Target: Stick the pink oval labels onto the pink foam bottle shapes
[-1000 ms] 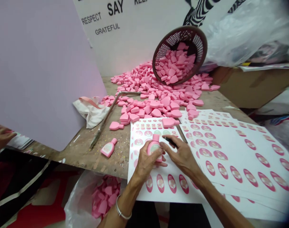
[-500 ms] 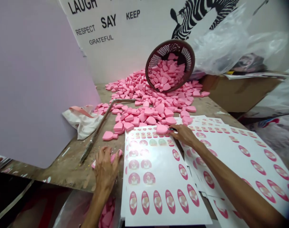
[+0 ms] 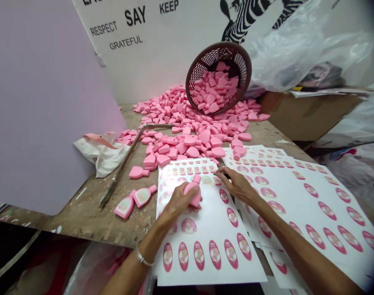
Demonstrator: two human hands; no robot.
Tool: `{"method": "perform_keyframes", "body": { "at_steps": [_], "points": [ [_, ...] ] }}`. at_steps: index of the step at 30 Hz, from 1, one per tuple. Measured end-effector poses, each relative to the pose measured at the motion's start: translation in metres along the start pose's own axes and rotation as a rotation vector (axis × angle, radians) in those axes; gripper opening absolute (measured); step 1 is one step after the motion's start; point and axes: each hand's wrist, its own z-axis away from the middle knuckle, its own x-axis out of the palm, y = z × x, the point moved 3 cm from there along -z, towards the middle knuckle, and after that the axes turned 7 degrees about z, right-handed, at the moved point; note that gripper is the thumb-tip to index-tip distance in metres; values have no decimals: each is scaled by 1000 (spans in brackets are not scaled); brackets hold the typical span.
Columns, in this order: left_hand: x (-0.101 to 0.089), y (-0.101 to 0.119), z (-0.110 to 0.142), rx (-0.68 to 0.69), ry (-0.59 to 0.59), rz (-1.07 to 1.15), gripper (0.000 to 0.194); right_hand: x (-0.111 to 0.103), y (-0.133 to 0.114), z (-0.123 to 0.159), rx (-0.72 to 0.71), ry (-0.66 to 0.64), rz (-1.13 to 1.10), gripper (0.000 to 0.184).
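My left hand [image 3: 181,200] is closed around a small pink toy bottle [image 3: 193,193], holding it above the sticker sheet [image 3: 210,213] with its neck pointing up and away. My right hand [image 3: 236,184] pinches a thin dark tool [image 3: 226,176], whose kind I cannot make out. The tool's tip is at the small stickers along the sheet's upper right edge. To the left, two pink bottles with oval stickers on them, one labelled bottle [image 3: 125,207] and another labelled bottle [image 3: 142,197], lie touching on the table.
A heap of plain pink bottles [image 3: 190,141] spreads behind the sheet, spilling from a tipped brown basket [image 3: 190,80]. A bent metal rod [image 3: 122,166] and a white cloth bag [image 3: 105,157] lie left. More sticker sheets [image 3: 285,196] are at right, with a cardboard box [image 3: 309,114] behind.
My left hand has left the bottle at the left and moved right, taking the pink bottle that was by my right hand. My right hand stays near the sheet's edge with the tool.
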Motion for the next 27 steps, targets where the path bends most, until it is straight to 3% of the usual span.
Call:
{"method": "perform_keyframes", "body": {
  "at_steps": [4, 9, 22, 27],
  "points": [
    [11, -1, -38, 86, 119, 32, 33, 20, 8, -10, -30, 189, 359, 18],
    [24, -11, -62, 64, 86, 63, 34, 26, 6, -9, -60, 202, 426, 13],
    [25, -11, -53, 86, 69, 55, 36, 29, 10, -8, 20, 191, 340, 12],
    [24, -17, -32, 65, 37, 49, 41, 29, 0, 8, -123, 257, 372, 13]
  ]
}}
